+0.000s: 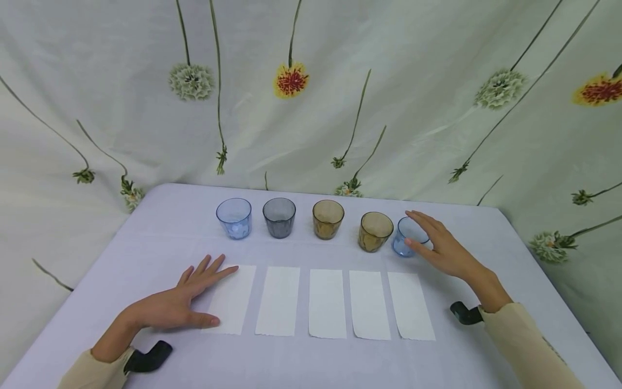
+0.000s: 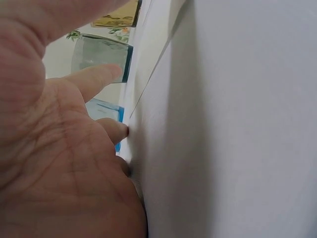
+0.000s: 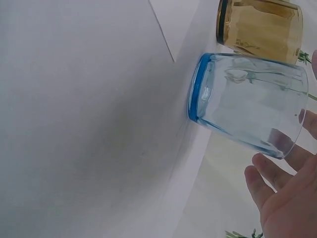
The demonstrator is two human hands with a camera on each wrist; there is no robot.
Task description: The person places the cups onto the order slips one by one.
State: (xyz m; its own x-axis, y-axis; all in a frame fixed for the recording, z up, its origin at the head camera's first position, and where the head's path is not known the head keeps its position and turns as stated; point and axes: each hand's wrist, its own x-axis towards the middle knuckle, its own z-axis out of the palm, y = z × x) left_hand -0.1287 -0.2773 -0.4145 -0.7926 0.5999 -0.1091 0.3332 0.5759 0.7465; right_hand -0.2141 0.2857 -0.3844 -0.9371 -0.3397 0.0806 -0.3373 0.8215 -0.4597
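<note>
My left hand (image 1: 182,303) lies with fingers spread at the leftmost white paper strip (image 1: 234,300), index fingertip and thumb over it. The left wrist view shows the palm (image 2: 64,153) low along the tabletop. At the right end of a row of glasses, my right hand (image 1: 444,248) reaches over a clear blue glass (image 1: 402,246), thumb and fingers apart around its rim. In the right wrist view the blue glass (image 3: 247,101) stands on the table, with fingertips (image 3: 262,161) right by its mouth. An amber glass (image 1: 374,233) stands just left of it.
Farther left in the row stand another amber glass (image 1: 328,220), a grey glass (image 1: 279,219) and a second blue glass (image 1: 235,219). Several paper strips (image 1: 328,303) lie side by side in front. A flowered cloth (image 1: 408,97) hangs behind the table (image 1: 291,362).
</note>
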